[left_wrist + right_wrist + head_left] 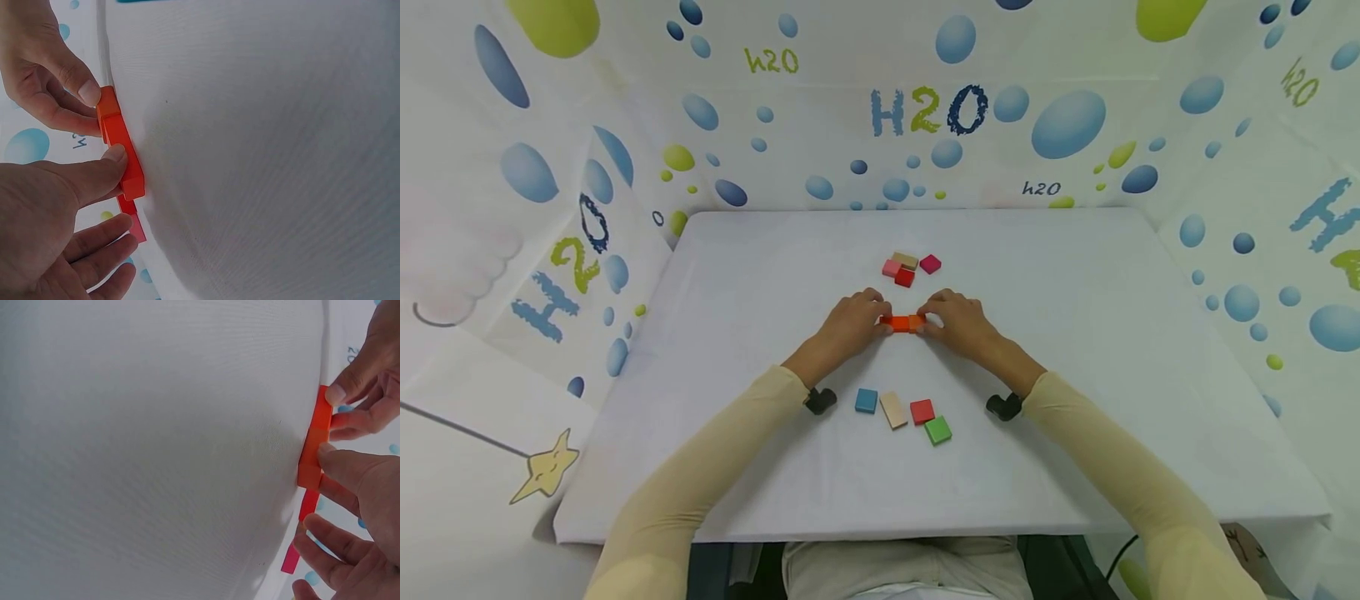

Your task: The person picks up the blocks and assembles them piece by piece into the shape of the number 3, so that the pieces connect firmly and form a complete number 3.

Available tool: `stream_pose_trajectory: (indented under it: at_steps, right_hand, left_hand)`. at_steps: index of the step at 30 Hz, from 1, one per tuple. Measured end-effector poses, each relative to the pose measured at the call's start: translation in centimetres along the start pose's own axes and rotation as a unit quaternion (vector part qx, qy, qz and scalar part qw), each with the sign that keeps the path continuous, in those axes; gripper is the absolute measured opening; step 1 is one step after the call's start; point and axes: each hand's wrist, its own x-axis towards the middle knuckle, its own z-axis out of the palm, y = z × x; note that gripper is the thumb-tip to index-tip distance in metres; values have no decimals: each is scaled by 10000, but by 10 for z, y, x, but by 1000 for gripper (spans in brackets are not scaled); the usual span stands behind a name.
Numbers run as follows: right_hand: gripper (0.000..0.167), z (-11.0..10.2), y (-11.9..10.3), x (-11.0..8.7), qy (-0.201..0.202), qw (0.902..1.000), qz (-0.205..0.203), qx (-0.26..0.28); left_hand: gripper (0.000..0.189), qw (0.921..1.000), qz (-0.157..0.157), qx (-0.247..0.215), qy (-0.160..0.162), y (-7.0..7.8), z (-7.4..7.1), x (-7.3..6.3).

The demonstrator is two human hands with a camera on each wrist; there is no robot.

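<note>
One red-orange block [899,324], pinched by left hand [852,323], lies left of orange block [914,324], pinched by right hand [959,325]; shared axis left-right; flush contact uncertain.

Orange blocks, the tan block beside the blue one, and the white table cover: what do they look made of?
Orange blocks: perhaps painted wood or plastic; evenly coloured, smooth-looking faces.
Tan block: probably bare wood, from its pale colour; grain isn't discernible.
White table cover: likely matte fabric; wrist views show fine weave-like lines.
</note>
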Motion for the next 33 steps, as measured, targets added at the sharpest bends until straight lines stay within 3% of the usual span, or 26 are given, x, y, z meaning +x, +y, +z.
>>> stream_pose_trajectory:
  at_steps: [17,24,29,33]
  right_hand:
    - [40,0,0,0,-86,9998,-27,175]
    - [48,-1,-3,-4,3,9998,-182,-71]
    - [43,-7,-20,-25,137,9981,-243,-544]
    - [37,-9,-37,-49,-435,9965,-242,-673]
  left_hand:
    - [32,10000,-49,-68,-10,1,1,0]
    - [32,10000,-37,0,27,0,2,2]
    - [32,10000,33,33,48,1,1,1]
    - [31,10000,32,54,30,1,0,1]
